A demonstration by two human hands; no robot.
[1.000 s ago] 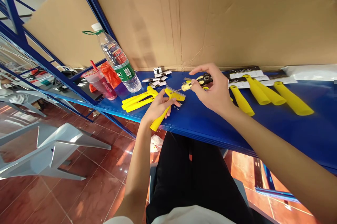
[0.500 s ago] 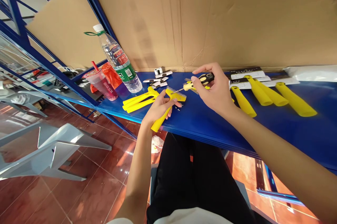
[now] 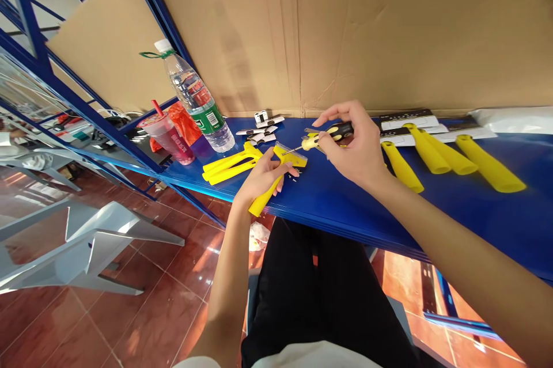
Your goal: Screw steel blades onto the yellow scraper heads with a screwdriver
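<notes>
My left hand (image 3: 262, 177) is wrapped round a yellow T-shaped handle, likely a scraper's (image 3: 262, 200), holding it over the table's front edge. Its wide head (image 3: 296, 159) lies to the right of my fingers, with a clear strip along the far edge. In my right hand (image 3: 356, 146) is a screwdriver (image 3: 322, 139) with a cream and black grip, pinched between thumb and fingers. The shaft slants down left, its tip at the yellow head; whether it sits in a screw is too small to tell. Several tiny screws (image 3: 295, 177) lie beside my left fingertips.
More assembled yellow pieces (image 3: 228, 167) lie left of my hand on the blue table (image 3: 345, 195). Several loose yellow handles (image 3: 490, 163) and flat black-and-white pieces (image 3: 410, 120) are at right. A water bottle (image 3: 203, 109) and a drink cup (image 3: 166, 137) stand at left; cardboard (image 3: 367, 28) rises behind.
The whole view shifts very slightly. Both hands keep their hold, and the screwdriver stays at the yellow head; the right fingers shift a little on its grip.
</notes>
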